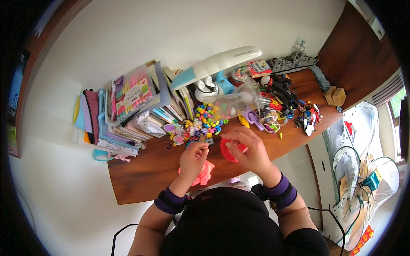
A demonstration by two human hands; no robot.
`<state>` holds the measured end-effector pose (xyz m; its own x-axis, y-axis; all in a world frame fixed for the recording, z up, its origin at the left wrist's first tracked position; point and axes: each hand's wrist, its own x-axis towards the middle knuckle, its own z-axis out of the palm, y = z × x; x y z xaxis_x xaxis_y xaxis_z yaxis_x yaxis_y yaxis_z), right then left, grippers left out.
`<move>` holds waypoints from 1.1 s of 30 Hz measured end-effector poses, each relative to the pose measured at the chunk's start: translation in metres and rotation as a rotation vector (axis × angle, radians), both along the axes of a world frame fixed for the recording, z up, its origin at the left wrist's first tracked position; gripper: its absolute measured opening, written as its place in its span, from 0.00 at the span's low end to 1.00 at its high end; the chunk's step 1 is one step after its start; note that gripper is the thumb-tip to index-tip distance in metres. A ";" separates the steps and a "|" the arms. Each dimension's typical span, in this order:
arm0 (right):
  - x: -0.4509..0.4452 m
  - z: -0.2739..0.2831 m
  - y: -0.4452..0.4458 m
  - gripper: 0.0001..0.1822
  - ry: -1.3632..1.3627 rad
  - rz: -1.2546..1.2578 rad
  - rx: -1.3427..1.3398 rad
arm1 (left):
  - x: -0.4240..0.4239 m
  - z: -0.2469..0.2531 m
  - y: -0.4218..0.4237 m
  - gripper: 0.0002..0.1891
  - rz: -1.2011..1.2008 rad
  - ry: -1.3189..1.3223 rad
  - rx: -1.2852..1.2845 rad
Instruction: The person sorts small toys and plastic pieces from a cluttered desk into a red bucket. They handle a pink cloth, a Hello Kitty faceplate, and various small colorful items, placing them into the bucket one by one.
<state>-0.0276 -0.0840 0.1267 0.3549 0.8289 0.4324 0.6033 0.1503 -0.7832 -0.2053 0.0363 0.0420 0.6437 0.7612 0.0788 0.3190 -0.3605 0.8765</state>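
Note:
My left hand is raised over the wooden desk, thumb and fingertips close together; whether something small is between them I cannot tell. Under its wrist lies a crumpled coral-pink cloth or bag. My right hand is half curled over a round red plastic container, with thumb and fingers apart; whether they touch it is unclear. Beyond both hands lies a heap of small colourful toy pieces. A small dark square piece lies left of my left hand.
Books and folders stand at the left with a marker set on top. A white and blue desk lamp arches over the heap. Purple scissors, loose building bricks, two small wooden boxes and a grey model ship stand rightward.

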 end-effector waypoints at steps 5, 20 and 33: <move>-0.058 -0.016 0.046 0.15 0.140 0.120 -0.036 | -0.057 -0.040 0.050 0.13 0.003 -0.009 -0.116; -0.125 -0.192 0.179 0.21 0.257 -0.047 -0.365 | -0.099 -0.145 0.177 0.33 0.050 0.202 -0.144; -0.129 -0.253 0.249 0.26 0.235 -0.238 -0.360 | -0.076 -0.171 0.209 0.39 -0.062 0.307 0.082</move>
<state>-0.1569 0.1650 -0.1260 0.6060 0.7953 0.0194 0.3892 -0.2751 -0.8791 -0.2813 0.2450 -0.1292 0.6918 0.7190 -0.0666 0.5391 -0.4529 0.7101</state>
